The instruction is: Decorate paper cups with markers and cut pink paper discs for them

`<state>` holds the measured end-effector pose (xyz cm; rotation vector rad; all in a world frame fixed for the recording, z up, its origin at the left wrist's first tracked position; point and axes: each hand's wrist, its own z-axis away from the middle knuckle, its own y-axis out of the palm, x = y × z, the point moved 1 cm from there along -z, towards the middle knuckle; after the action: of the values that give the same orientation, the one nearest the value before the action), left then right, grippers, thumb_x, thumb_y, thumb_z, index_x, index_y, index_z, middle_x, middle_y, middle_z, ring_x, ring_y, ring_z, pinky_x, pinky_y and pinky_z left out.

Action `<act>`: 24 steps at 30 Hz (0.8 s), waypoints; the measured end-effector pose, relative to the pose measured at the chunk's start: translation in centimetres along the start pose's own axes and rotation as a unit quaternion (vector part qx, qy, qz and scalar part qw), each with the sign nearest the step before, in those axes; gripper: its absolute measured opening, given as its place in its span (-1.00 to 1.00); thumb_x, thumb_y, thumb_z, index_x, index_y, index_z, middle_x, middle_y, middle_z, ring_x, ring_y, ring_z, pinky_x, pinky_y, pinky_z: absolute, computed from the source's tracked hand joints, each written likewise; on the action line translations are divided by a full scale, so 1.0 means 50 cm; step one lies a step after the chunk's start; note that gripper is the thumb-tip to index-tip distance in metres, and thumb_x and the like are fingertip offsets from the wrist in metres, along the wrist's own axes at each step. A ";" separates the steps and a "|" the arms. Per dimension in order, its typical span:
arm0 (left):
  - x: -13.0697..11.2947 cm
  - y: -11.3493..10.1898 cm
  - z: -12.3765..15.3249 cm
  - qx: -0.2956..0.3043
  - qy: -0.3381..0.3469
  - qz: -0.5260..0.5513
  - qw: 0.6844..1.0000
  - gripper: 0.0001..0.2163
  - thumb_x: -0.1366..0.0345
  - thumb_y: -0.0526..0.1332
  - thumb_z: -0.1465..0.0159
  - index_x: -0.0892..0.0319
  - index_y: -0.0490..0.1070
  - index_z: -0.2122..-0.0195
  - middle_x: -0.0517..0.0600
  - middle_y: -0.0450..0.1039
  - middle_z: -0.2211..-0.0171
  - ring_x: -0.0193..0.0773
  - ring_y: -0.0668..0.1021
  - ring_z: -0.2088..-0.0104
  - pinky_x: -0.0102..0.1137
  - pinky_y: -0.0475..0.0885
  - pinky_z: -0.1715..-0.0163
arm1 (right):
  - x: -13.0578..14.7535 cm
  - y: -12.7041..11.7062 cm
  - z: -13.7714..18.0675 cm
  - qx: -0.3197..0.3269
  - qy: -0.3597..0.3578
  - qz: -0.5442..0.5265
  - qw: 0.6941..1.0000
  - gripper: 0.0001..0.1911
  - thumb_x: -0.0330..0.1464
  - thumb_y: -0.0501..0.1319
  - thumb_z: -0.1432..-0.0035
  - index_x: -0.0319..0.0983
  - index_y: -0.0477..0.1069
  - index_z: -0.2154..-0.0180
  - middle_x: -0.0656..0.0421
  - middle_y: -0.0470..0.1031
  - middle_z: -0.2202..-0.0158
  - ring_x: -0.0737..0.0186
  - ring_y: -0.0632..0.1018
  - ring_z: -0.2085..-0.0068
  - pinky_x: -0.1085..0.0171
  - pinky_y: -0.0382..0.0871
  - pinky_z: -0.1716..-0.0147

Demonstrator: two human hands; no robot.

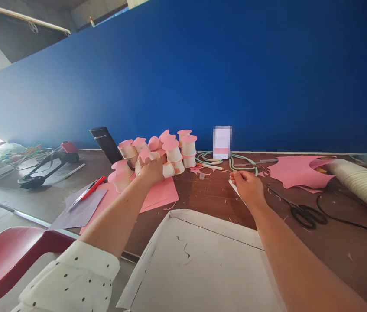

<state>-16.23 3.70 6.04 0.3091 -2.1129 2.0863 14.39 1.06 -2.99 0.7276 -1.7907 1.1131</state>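
My left hand (151,170) reaches into a cluster of small white paper cups. Its fingers curl round a paper cup (168,170) that lies tilted on its side; the fingertips are partly hidden. Pink paper discs cap the cups around it, such as the stacked cup (171,151) behind. Under the cluster lie pink paper sheets (162,195). On the right, my right hand (248,187) is closed low over the brown table, thumb and fingers pinched together. A narrow white strip (234,188) shows below the thumb; whether the fingers hold it is unclear.
Black scissors (306,214), cut pink paper (300,171) and a cream rope-like roll (362,186) are on the right. A large white sheet (202,255) covers the front. A red cutter (89,190), a black bottle (106,145) and a headset (45,171) stand left.
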 end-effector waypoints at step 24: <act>-0.052 -0.037 -0.019 0.003 0.142 -0.089 0.986 -0.57 0.34 0.26 -0.04 0.02 0.49 0.01 0.14 0.40 -0.10 0.22 0.15 -0.27 0.16 -0.26 -0.26 | 0.005 -0.002 0.001 0.022 0.004 0.014 1.000 -0.66 -0.14 0.09 -0.14 -0.21 0.54 0.36 0.12 0.60 0.39 0.15 0.57 0.31 0.19 0.33 0.23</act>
<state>-13.29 4.73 7.17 0.1813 -1.8436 1.9080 14.32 0.97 -2.75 0.7247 -1.7789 1.1744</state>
